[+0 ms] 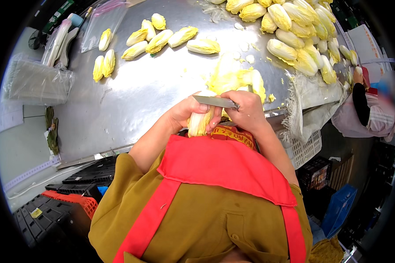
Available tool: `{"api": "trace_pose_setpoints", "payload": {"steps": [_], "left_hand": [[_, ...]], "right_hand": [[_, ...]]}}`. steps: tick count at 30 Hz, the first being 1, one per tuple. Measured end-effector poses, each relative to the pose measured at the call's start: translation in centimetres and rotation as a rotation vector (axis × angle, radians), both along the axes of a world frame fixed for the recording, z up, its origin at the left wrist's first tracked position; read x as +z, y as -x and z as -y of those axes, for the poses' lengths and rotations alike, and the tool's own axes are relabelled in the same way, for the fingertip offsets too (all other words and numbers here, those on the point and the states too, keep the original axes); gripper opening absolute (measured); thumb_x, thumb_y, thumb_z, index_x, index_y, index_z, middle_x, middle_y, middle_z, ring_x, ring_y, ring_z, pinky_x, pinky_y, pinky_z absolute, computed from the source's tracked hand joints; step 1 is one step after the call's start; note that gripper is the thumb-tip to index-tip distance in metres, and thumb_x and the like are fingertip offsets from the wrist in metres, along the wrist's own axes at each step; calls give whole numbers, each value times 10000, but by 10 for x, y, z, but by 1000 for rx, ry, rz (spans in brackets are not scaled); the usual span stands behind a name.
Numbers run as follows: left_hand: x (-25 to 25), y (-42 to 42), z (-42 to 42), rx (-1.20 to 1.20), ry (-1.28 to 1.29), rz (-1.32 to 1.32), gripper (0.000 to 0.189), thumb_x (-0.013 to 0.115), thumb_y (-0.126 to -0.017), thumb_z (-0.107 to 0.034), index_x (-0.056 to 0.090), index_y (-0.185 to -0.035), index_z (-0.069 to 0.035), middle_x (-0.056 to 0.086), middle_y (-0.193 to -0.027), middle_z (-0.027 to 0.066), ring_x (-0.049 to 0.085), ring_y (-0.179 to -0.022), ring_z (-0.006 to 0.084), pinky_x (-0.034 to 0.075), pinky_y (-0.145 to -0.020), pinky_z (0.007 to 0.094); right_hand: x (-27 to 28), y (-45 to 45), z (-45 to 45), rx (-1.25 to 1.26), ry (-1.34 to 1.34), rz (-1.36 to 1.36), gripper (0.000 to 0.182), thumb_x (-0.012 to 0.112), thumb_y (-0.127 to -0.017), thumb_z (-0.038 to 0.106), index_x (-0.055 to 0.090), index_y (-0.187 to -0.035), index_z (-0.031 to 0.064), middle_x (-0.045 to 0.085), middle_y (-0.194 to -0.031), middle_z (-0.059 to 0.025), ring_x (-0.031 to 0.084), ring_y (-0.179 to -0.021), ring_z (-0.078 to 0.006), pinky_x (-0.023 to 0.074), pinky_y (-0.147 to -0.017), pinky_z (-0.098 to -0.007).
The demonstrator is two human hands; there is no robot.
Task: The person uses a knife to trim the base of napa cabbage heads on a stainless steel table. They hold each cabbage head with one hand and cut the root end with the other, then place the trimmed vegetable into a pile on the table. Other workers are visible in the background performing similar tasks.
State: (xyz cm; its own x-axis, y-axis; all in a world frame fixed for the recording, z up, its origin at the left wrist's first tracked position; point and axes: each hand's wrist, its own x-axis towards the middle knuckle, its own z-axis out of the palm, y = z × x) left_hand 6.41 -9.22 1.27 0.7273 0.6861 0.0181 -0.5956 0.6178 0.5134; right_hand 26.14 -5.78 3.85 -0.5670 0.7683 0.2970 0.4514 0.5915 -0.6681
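My left hand [184, 110] grips a small yellow napa cabbage [199, 123] close to my apron, its pale base end pointing away from me. In my right hand [248, 107] is a knife, whose broad metal blade [214, 101] lies across the cabbage near its base. Fingers of both hands sit near the blade, and the knife's handle is hidden in my right fist. Just beyond my hands, loose yellow cabbage leaves [223, 77] lie heaped on the metal table [85, 108]. Several cut white base pieces [250, 59] are scattered behind them.
A large pile of cabbages [296, 33] fills the back right, beside a woven sack [311, 95]. More cabbages [159, 41] lie at back left. Plastic bags [103, 19] and a wrapped stack [38, 82] border the left. Another person [365, 108] stands at right. Black crates [52, 217] stand lower left.
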Motion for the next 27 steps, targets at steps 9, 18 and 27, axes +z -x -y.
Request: {"api": "trace_pose_setpoints", "payload": {"steps": [9,18,27], "left_hand": [[14,2,1,-170,-142,-31,434,770,-716,-323,556,-830,36,602,-648,132,593,-562,197,487,-513,314],[1,80,-83,604,1,-930,467,690,-787,-172,499,-1191,-38,605,-941,84,612,-764,159,513,-682,304],[-56,129,-176,929,-859,-2304,939,752,-709,-459,288,-1479,-187,266,-1510,193,237,-1383,410,252,-1082,544]], "right_hand": [[-44,-16,-35,-184,250,457,124,632,-755,174,695,-808,82,665,-748,-155,648,-715,-321,508,-655,-415],[-68,-43,-37,-272,475,273,202,614,-769,248,712,-821,79,667,-795,-181,642,-774,-357,508,-721,-415],[-83,-54,-45,-424,669,-45,286,629,-763,228,703,-987,66,662,-769,-137,640,-676,-249,500,-657,-329]]}}
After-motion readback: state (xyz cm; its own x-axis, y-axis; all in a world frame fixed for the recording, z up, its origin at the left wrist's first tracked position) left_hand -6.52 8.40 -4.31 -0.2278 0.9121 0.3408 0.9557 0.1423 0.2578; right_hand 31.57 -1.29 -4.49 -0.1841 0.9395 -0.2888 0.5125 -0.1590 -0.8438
